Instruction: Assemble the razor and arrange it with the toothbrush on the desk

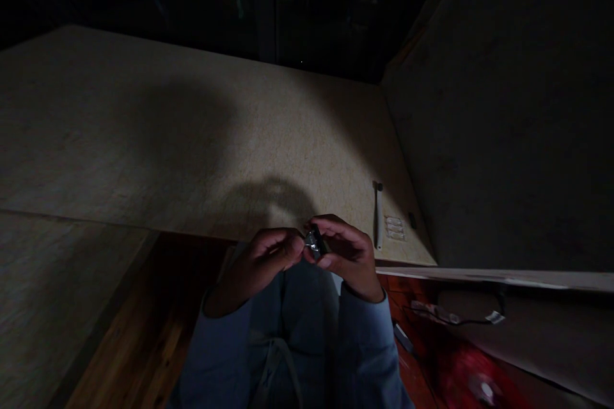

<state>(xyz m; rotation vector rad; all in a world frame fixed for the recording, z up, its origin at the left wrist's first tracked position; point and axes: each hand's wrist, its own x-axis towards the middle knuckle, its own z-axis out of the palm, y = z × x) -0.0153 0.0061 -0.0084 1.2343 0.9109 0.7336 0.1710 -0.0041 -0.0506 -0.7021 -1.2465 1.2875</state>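
Observation:
A small dark object with a shiny silvery part (314, 242) is held up between my two hands, just off the table's front edge; the dim light hides its exact kind. My right hand (352, 254) grips its dark side between thumb and fingers. From the other side, my left hand (271, 259) is closed, with thumb and fingertips pinched at the silvery part. Both hands are above my lap, in blue-grey sleeves.
On the pale table (288, 134), to the right, lie a toothbrush-like stick (378, 217), several small clear pieces in a row (394, 229) and a little dark item (412, 220). A wall (503, 108) rises beyond. Below right are a cable (460, 322) and a red bag-like thing (474, 377).

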